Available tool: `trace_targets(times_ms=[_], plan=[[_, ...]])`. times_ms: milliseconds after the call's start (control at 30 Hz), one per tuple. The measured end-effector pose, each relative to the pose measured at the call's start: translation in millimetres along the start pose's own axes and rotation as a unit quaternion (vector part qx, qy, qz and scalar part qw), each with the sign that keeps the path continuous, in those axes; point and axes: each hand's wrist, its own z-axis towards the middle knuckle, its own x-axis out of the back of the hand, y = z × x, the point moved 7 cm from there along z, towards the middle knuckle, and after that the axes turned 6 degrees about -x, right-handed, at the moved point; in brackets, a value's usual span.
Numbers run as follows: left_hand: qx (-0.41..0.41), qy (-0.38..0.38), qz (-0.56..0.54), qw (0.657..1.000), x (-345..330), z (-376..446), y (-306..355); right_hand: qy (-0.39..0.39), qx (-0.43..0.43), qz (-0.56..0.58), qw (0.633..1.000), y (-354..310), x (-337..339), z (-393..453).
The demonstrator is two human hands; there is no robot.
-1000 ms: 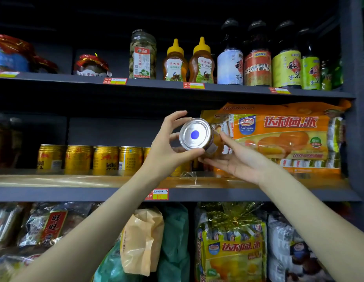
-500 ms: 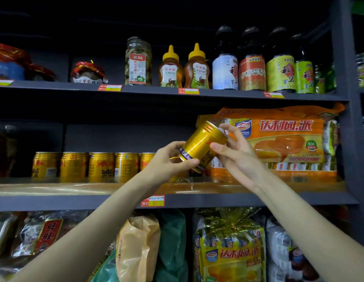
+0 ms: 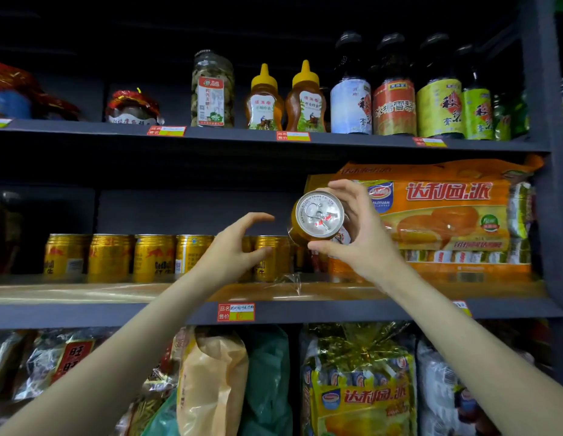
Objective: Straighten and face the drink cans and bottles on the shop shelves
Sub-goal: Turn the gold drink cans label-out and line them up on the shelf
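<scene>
My right hand [image 3: 362, 237] grips a gold drink can [image 3: 318, 217] tipped on its side, its silver pull-tab top facing me, above the middle shelf [image 3: 116, 313]. My left hand [image 3: 233, 250] hovers just left of the can with fingers curved and spread, holding nothing. Behind it a row of gold cans [image 3: 110, 258] stands upright along the middle shelf. Dark bottles [image 3: 395, 99] with coloured labels and two honey squeeze bottles [image 3: 284, 102] stand on the top shelf.
Orange cake packs [image 3: 447, 215] are stacked right of the cans. A glass jar [image 3: 212, 89] and red-wrapped goods [image 3: 133, 107] sit on the top shelf. Bagged snacks [image 3: 358, 382] fill the bottom shelf. A shelf post [image 3: 553, 184] stands at right.
The can turned over from base toward me to top toward me. My left hand let go of it and drew slightly left; my right hand alone now holds it.
</scene>
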Motion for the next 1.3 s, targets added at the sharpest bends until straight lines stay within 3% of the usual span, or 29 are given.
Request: trace_targets(times_ms=[133,267,500,600,800,1067,1233,1300], plan=[[0.003,0.049,0.039,0.998,28,-13,-15,0.002,0.0,0.016,1.0,-9,-17,6],[0.023,0.084,0.107,0.99,77,-43,-39,-0.014,-0.065,0.122,0.99,-20,-52,20],[0.117,0.097,0.225,0.963,195,-115,-114,-0.076,-0.059,0.137,0.986,-66,-185,70],[0.141,0.061,0.255,0.955,227,-136,-144,-0.101,-0.09,0.127,0.983,-80,-252,91],[0.077,-0.04,0.35,0.933,238,-162,-176,-0.145,-0.114,-0.005,0.983,-84,-354,103],[0.113,-0.014,0.226,0.967,237,-150,-182,-0.068,-0.132,-0.187,0.971,-70,-373,101],[0.127,-0.035,0.222,0.966,231,-145,-198,-0.075,-0.109,-0.381,0.915,-57,-393,99],[0.114,-0.028,0.223,0.968,229,-146,-197,-0.093,-0.1,-0.411,0.901,-56,-394,97]])
